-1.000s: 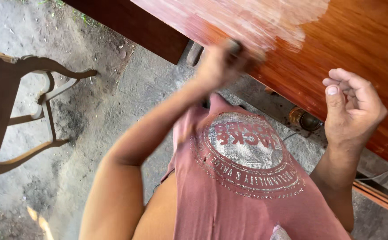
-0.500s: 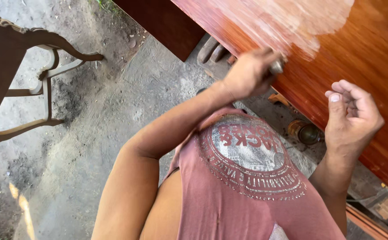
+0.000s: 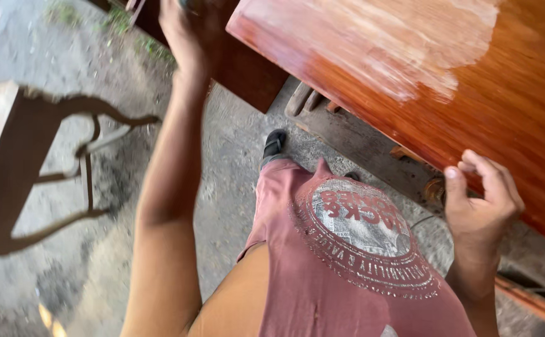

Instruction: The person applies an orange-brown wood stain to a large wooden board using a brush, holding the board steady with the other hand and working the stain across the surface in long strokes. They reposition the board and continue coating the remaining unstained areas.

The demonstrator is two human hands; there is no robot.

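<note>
The wet-glossed red-brown panel (image 3: 472, 81) fills the upper right; it looks heavy, stiff and slick, best gripped by its edge. The right hand (image 3: 481, 200) rests there, fingers curled and empty; the left hand (image 3: 182, 25) grips something I cannot identify

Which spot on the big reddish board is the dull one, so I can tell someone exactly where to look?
Start at the glossy reddish-brown board filling the upper right. Above the right hand curled at its near edge lies a pale, whitish patch. Unlike the shiny red wood around it, it looks matte and streaky.
</note>
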